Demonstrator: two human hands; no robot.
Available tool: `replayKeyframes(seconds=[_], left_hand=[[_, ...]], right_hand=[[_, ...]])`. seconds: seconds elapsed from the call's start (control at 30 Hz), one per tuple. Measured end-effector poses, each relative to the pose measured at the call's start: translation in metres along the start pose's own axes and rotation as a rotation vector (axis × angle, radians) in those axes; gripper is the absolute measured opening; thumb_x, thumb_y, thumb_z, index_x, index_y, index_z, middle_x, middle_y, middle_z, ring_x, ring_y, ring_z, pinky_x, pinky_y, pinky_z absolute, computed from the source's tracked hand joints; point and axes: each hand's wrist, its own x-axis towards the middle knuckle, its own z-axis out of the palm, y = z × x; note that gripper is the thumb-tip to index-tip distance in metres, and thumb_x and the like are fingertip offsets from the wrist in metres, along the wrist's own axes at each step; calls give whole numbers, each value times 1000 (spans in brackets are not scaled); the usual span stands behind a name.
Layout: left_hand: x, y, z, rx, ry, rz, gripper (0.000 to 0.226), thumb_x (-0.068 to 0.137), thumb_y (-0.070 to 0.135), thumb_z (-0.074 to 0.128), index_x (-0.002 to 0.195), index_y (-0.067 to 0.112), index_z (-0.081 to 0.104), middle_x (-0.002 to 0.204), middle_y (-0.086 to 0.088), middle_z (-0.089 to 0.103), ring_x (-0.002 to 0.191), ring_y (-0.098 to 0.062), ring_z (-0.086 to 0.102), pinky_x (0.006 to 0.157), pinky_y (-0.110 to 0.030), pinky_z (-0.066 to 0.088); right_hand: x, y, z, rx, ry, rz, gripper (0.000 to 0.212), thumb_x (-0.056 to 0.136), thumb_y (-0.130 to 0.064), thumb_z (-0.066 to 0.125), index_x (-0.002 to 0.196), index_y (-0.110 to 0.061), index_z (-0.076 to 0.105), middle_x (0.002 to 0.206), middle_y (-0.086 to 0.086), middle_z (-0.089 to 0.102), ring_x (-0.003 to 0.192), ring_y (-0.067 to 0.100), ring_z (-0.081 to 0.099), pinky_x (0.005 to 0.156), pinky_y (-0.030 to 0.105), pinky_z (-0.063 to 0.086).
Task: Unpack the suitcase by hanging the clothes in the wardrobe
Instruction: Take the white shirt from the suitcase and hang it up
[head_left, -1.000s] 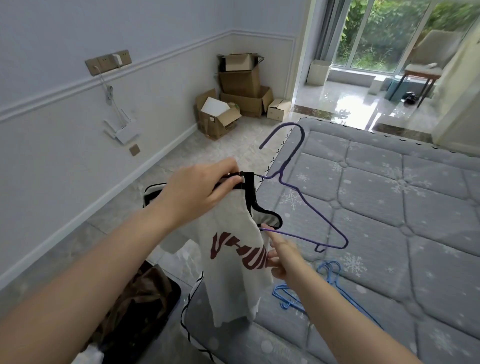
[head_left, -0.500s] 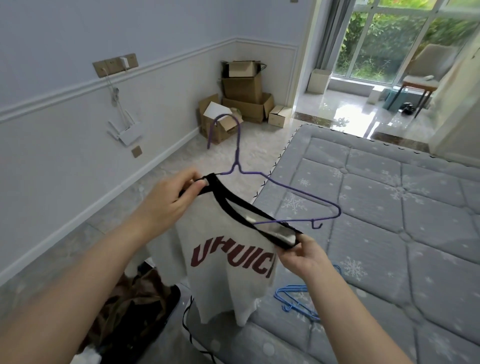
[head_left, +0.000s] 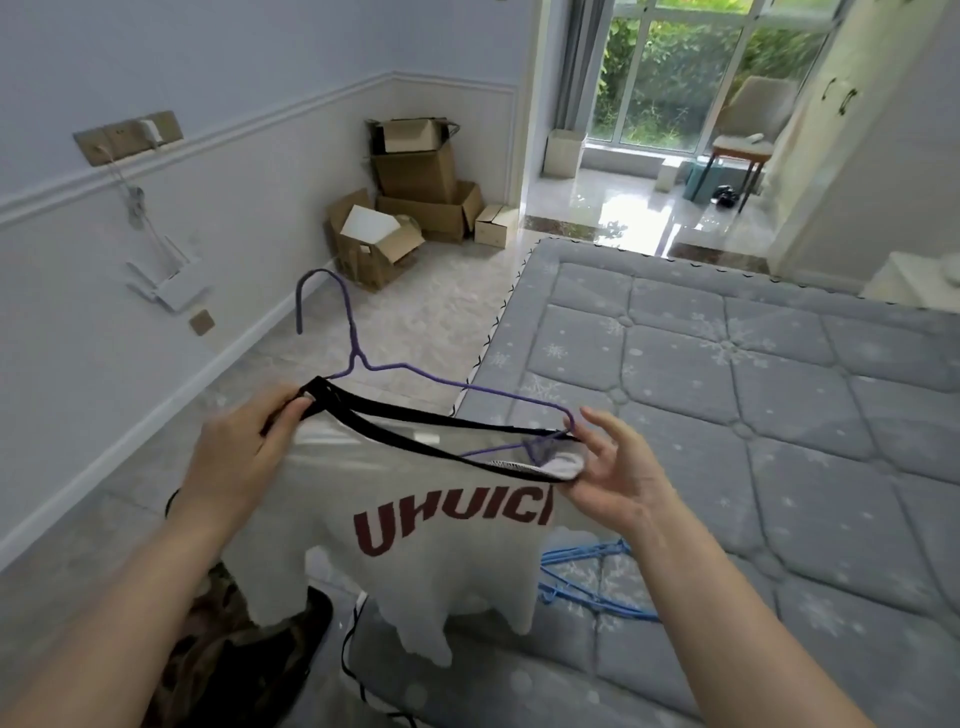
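One shirt (head_left: 415, 525), one purple hanger (head_left: 358, 358)

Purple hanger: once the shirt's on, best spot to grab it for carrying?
Probably the neck of the purple hanger, just below its hook, coming from above and the wall side. That stem stands clear of the shirt, while the arms run into the black collar, where the left hand and right hand hold it.

My one camera sits on my head, looking forward and down, wide-angled. My left hand (head_left: 244, 457) and right hand (head_left: 618, 478) sit close below it, mid-frame, forearms running off the near edge. The mattress (head_left: 727, 415) spreads right, a wall (head_left: 156, 62) runs left, a glass door (head_left: 675, 73) stands far ahead.
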Motion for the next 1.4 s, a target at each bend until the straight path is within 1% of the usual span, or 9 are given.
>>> replayKeyframes(seconds=[0.17, 0.3, 0.43, 0.53, 0.73, 0.87, 1.07, 1.2, 1.4], left_hand=[[0, 0, 8, 40, 48, 82, 23, 100, 28, 54, 99, 11, 69, 73, -3, 67, 63, -14, 57, 59, -25, 42], [-3, -1, 12, 88, 55, 254, 36, 99, 35, 44, 91, 6, 66, 62, 0, 57, 49, -20, 53, 52, -27, 38], [-5, -2, 15, 99, 70, 354, 39, 102, 35, 42, 89, 6, 66, 60, 3, 53, 45, -16, 49, 50, -25, 37], [-7, 0, 17, 128, 115, 400, 31, 103, 33, 43, 93, 12, 64, 58, -1, 56, 43, -18, 50, 46, -24, 37], [-21, 20, 27, 348, 197, 540, 39, 101, 28, 51, 78, 7, 74, 55, -1, 57, 41, -18, 50, 37, -27, 38], [-25, 33, 39, 533, 211, 459, 29, 98, 28, 59, 75, 14, 69, 51, 4, 46, 39, -13, 38, 41, -19, 21], [-30, 40, 47, 542, 98, 259, 33, 100, 39, 50, 77, 21, 66, 52, 6, 48, 41, -12, 39, 42, -17, 19], [-34, 44, 27, 353, 122, 92, 30, 98, 42, 48, 91, 22, 70, 57, 9, 57, 42, -8, 45, 39, -16, 24], [-36, 50, -13, 192, 223, 156, 28, 100, 37, 50, 96, 18, 69, 64, 5, 64, 49, -14, 58, 39, -34, 45]], right_hand=[[-7, 4, -6, -155, 67, -9, 43, 76, -27, 80, 109, -4, 66, 118, 23, 68, 108, 36, 67, 89, 41, 57], [-6, 2, -14, -140, 140, -12, 40, 76, -24, 80, 108, -3, 67, 114, 21, 69, 104, 35, 68, 90, 41, 56], [-5, -3, -13, -119, 155, -63, 44, 74, -14, 82, 112, -2, 63, 106, 20, 67, 91, 32, 68, 68, 36, 61], [-3, -3, -13, -230, 165, -171, 52, 63, -10, 85, 110, -4, 65, 97, 17, 69, 82, 28, 67, 74, 38, 60], [-4, 4, -10, -817, 351, -467, 19, 72, -17, 86, 86, -19, 73, 91, 12, 73, 85, 31, 71, 75, 45, 59], [-20, 7, 10, -996, 137, -372, 24, 71, -35, 82, 93, -27, 77, 94, 15, 73, 83, 28, 70, 73, 37, 55], [-37, 29, 38, -741, -249, -135, 33, 98, -1, 51, 129, -13, 57, 88, 8, 73, 77, 20, 71, 72, 29, 60], [-25, 37, 42, -886, -92, -352, 48, 99, 1, 48, 141, -22, 46, 80, 16, 73, 75, 29, 74, 71, 39, 61], [-13, 3, 63, -1657, 93, -1229, 6, 80, -19, 78, 85, -18, 76, 74, -2, 56, 62, 18, 54, 54, 31, 41]])
